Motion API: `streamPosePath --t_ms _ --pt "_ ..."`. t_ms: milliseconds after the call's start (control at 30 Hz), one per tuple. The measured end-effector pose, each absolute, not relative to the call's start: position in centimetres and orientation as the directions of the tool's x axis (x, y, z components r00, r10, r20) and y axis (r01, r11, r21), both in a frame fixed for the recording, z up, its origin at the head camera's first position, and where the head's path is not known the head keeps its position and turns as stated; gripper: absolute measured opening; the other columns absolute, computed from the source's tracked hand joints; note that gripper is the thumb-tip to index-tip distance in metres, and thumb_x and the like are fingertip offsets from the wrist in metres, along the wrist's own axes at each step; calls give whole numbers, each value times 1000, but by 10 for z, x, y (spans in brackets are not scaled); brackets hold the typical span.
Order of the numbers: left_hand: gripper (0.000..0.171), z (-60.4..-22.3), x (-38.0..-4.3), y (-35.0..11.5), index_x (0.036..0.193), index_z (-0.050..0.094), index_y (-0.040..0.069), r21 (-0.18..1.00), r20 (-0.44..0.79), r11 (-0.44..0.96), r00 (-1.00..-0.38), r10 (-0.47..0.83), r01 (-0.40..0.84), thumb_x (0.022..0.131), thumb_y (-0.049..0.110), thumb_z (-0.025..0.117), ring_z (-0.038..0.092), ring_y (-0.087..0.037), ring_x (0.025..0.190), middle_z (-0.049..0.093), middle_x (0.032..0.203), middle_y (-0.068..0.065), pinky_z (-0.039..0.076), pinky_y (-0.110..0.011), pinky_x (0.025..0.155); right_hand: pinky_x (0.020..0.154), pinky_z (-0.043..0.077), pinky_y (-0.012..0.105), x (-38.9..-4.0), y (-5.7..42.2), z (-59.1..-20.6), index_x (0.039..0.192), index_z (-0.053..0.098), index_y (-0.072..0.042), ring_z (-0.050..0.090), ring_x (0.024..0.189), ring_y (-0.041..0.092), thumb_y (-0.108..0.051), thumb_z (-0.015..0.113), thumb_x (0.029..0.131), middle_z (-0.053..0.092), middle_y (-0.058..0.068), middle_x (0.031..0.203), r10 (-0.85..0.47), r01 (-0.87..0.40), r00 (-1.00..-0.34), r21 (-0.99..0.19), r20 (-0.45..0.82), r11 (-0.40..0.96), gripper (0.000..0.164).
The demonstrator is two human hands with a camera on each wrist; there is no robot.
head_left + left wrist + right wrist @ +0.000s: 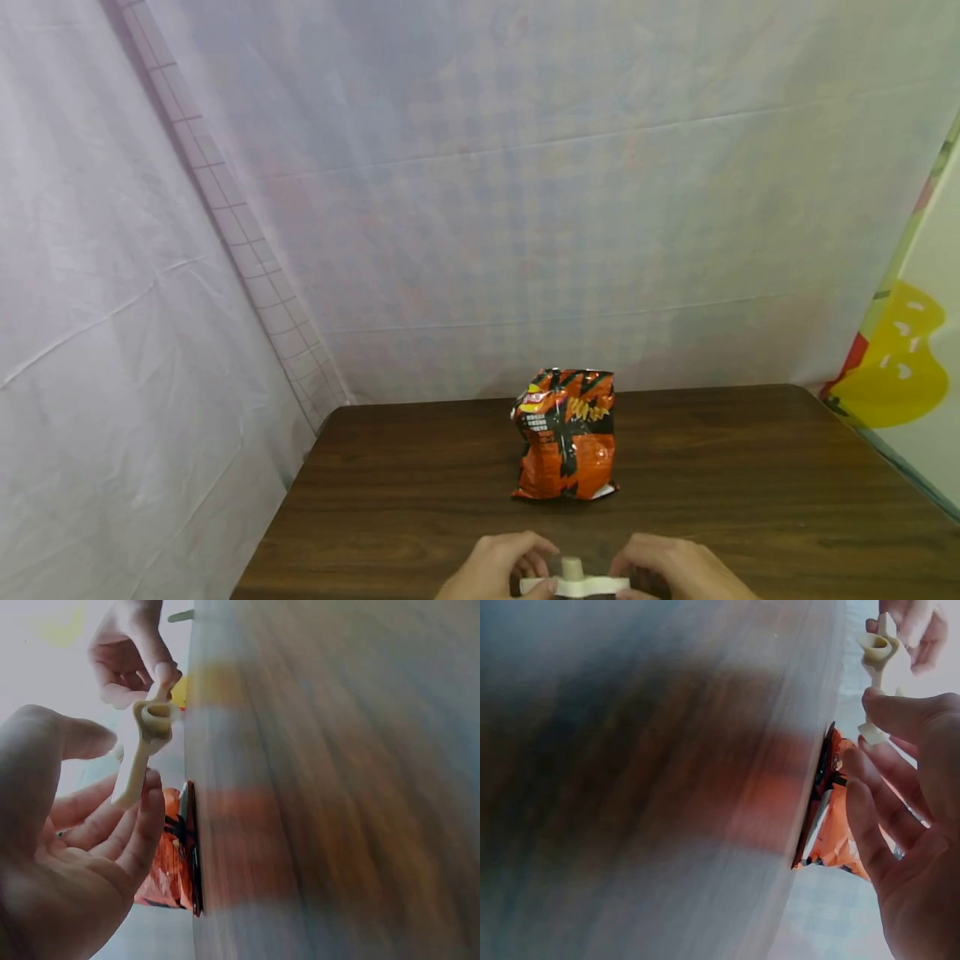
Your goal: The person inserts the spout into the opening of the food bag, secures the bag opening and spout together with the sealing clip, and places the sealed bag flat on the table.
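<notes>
Low in the head view, both hands hold a cream two-armed piece [585,587] between them, one at each end. A short round peg [572,569] stands up from its middle; on the other side is a hollow round socket [157,714]. My left hand [498,568] has its fingers curled at the left end, with the thumb at the near side. My right hand [675,568] grips the right end between thumb and fingers. Beyond the hands, an orange and black snack bag [567,442] stands upright on the table, touched by neither hand.
The brown wood-grain table [405,483] reaches back to a pale hanging cloth [480,208]. Another white cloth [135,333] hangs along the left side. At the right edge is a panel with a yellow shape [896,375].
</notes>
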State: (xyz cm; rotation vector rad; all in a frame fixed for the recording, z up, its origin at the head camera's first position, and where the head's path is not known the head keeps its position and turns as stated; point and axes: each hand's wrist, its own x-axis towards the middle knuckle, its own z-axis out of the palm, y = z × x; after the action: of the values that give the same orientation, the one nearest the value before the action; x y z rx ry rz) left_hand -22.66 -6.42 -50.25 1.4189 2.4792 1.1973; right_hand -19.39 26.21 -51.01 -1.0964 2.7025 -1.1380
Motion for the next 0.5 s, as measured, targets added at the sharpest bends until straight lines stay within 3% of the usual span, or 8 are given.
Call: streamPosePath --t_ms 233,500 --pt "25 -502 -224 -52 125 76 16 642 330 325 -633 700 694 104 30 73 59 13 86 73 95 5 53 -9 75 56 48 17 -193 262 -510 115 72 -37 56 77 -12 -31 72 106 64 -24 97 -604 -647 -735 -588 310 486 11" --pt "25 -506 -223 -42 119 80 17 673 320 336 -669 671 659 101 35 78 54 14 81 68 92 10 52 -10 71 57 48 17 -194 261 -511 116 71 -36 55 78 -12 -29 73 106 63 -24 99 -599 -657 -729 -585 332 475 12"
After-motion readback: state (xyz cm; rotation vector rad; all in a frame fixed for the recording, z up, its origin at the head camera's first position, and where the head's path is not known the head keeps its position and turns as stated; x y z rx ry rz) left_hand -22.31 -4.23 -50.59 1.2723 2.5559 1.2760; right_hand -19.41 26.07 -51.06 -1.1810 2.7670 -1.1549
